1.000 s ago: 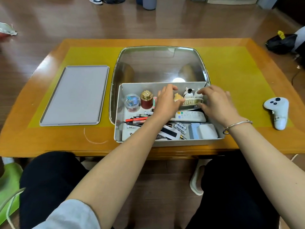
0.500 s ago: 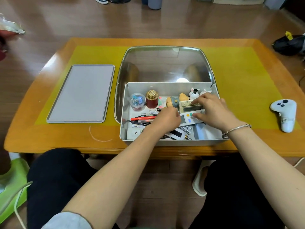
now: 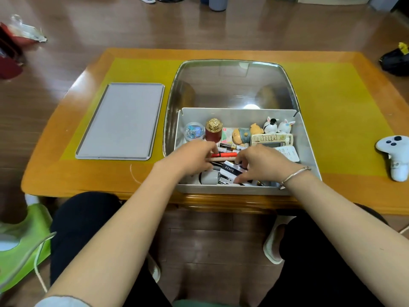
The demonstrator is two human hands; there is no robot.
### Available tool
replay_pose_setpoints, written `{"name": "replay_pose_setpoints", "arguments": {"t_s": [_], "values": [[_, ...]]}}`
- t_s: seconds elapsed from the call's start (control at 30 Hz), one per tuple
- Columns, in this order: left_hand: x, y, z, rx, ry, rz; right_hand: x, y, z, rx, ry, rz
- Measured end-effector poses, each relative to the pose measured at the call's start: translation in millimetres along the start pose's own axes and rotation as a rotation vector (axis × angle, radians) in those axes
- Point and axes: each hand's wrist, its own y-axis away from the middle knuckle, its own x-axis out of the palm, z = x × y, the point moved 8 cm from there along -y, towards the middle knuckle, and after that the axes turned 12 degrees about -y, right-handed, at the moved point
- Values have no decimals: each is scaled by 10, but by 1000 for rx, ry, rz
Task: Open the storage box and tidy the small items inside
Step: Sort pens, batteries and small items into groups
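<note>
Head view: the grey storage box (image 3: 308, 149) sits open at the centre of the frame on the near edge of the wooden table (image 3: 345, 191), its clear lid (image 3: 232, 83) tipped back behind it. Both hands are inside the box's near half. The left hand (image 3: 190, 159) has its fingers curled over a wooden pencil (image 3: 223, 159) and a red pen (image 3: 225, 154); whether they actually grip either I cannot tell. The right hand (image 3: 263, 165) pinches a black-and-white "BENTE" stapler (image 3: 230, 171). Along the box's far wall stand a glitter ball (image 3: 194, 131), a red gold-capped bottle (image 3: 213, 129), animal figurines (image 3: 276, 125) and a remote control (image 3: 271, 138). At left centre lies a grey tray (image 3: 121, 120); at the right edge, a white game controller (image 3: 394, 156).
</note>
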Motion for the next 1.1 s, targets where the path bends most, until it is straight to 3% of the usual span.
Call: {"name": "replay_pose_setpoints", "arguments": {"t_s": [0.17, 0.3, 0.53, 0.63, 0.8, 0.93, 1.1], "values": [[246, 50, 76, 9, -112, 247, 89, -127, 46, 7, -6, 124], [312, 15, 49, 43, -229, 231, 113, -138, 83, 9, -33, 141], [290, 11, 22, 95, -211, 130, -37, -79, 157, -9, -137, 70], [208, 40, 42, 88, -133, 87, -355, 31, 48, -5, -220, -27], [-76, 53, -105, 99, -39, -34, -984, 287, -439, 62, -268, -326], [-304, -117, -589, 210, -49, -214, -1133, 391, -838, 165, -274, -457], [-263, -445, -1317, 319, -62, -316, -1187, 468, -1051, 219, -273, -596]]}}
